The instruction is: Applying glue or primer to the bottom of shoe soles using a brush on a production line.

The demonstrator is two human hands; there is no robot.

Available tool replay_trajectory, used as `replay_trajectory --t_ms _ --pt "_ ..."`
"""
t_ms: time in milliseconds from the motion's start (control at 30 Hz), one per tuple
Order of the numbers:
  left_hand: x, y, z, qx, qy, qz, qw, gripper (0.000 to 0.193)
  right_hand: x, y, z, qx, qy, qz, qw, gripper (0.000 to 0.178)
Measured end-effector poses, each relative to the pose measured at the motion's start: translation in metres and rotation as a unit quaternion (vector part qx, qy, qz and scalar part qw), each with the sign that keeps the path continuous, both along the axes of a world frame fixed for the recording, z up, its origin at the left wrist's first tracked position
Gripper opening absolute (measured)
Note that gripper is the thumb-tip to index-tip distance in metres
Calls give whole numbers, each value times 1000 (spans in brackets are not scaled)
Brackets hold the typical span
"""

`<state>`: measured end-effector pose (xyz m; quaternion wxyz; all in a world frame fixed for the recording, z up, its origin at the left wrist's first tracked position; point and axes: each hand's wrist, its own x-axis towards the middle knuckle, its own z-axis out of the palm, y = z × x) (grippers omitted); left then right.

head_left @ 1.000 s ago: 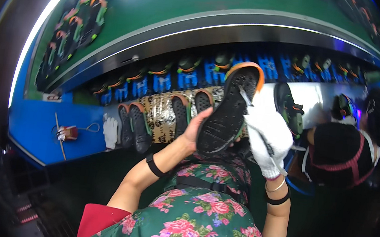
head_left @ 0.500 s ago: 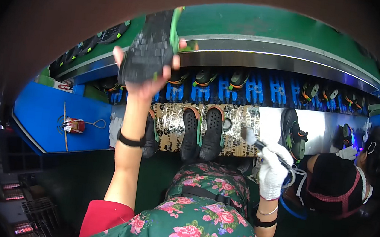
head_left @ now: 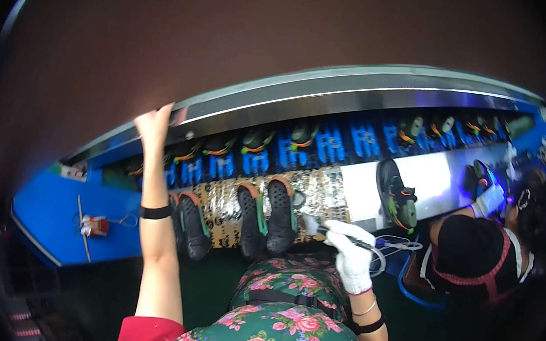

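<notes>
My bare left hand (head_left: 154,123) is raised at the metal edge of the upper shelf; a dark blurred shape hides its fingertips and anything in them. My right hand (head_left: 352,253), in a white knit glove, closes round a brush (head_left: 311,224) with pale bristles; a thin tube loops beside it. The bristles are just right of a black perforated shoe (head_left: 281,217) with orange and green trim. A similar shoe (head_left: 251,221) lies to its left, and another (head_left: 193,225) farther left, near my left forearm. These overhang the bench's near edge.
Black shoes on blue holders (head_left: 255,162) line the channel below the metal rail (head_left: 333,100). A strapped shoe (head_left: 395,193) rests on the white bench section. A co-worker (head_left: 476,258) sits at right. On the blue side table (head_left: 49,213) are a stick and a red container (head_left: 95,226).
My left hand, which held up a black shoe with its sole showing, has moved left to the shelf edge; the shoe is out of sight. The view has tilted. My right hand keeps the brush.
</notes>
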<state>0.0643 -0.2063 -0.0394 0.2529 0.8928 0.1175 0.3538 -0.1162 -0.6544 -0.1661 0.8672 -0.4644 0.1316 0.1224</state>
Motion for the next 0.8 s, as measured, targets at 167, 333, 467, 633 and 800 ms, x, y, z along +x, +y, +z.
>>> replay_trajectory --t_ms 167,333,467,633,800 --pt "29 -25 -5 177 57 108 977 114 2 -21 -3 -3 6 -41 999 22" --pt "75 -185 -13 104 6 -109 988 93 -2 -66 -13 18 23 -88 996 23" --pt "144 -318 -47 108 73 -345 930 93 -3 -92 -12 7 24 -118 993 22" --pt "216 -384 -67 135 155 -292 934 87 -11 -119 -10 -10 44 -163 986 21" --pt "224 -350 -68 197 37 -233 952 35 -27 -136 -19 -5 41 -161 986 20"
